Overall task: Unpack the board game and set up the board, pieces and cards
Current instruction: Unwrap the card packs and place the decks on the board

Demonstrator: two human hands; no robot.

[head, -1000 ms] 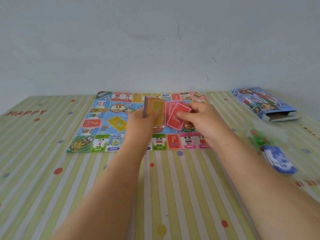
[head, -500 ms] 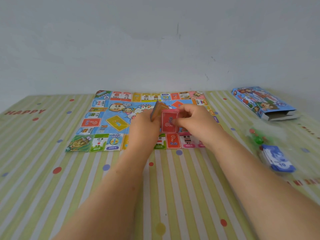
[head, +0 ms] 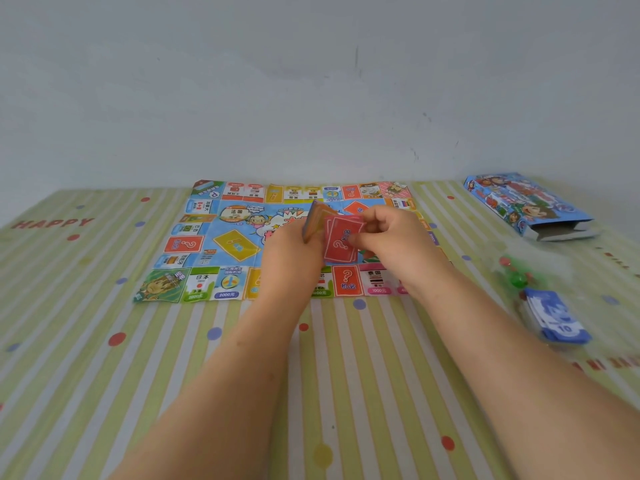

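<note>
Sorting of cards, frame centre: left hand grips yellow stack, right hand pinches red cards; next, probably, reds onto board.

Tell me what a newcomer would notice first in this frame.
Both hands meet over the middle of the colourful game board: the left hand grips a yellow-backed card stack, the right hand pinches red question-mark cards. On the right lie the open game box and, nearer, a stack of blue notes.

Left hand raised, gripping card stack, right hand just beside it, pinching red cards
</note>
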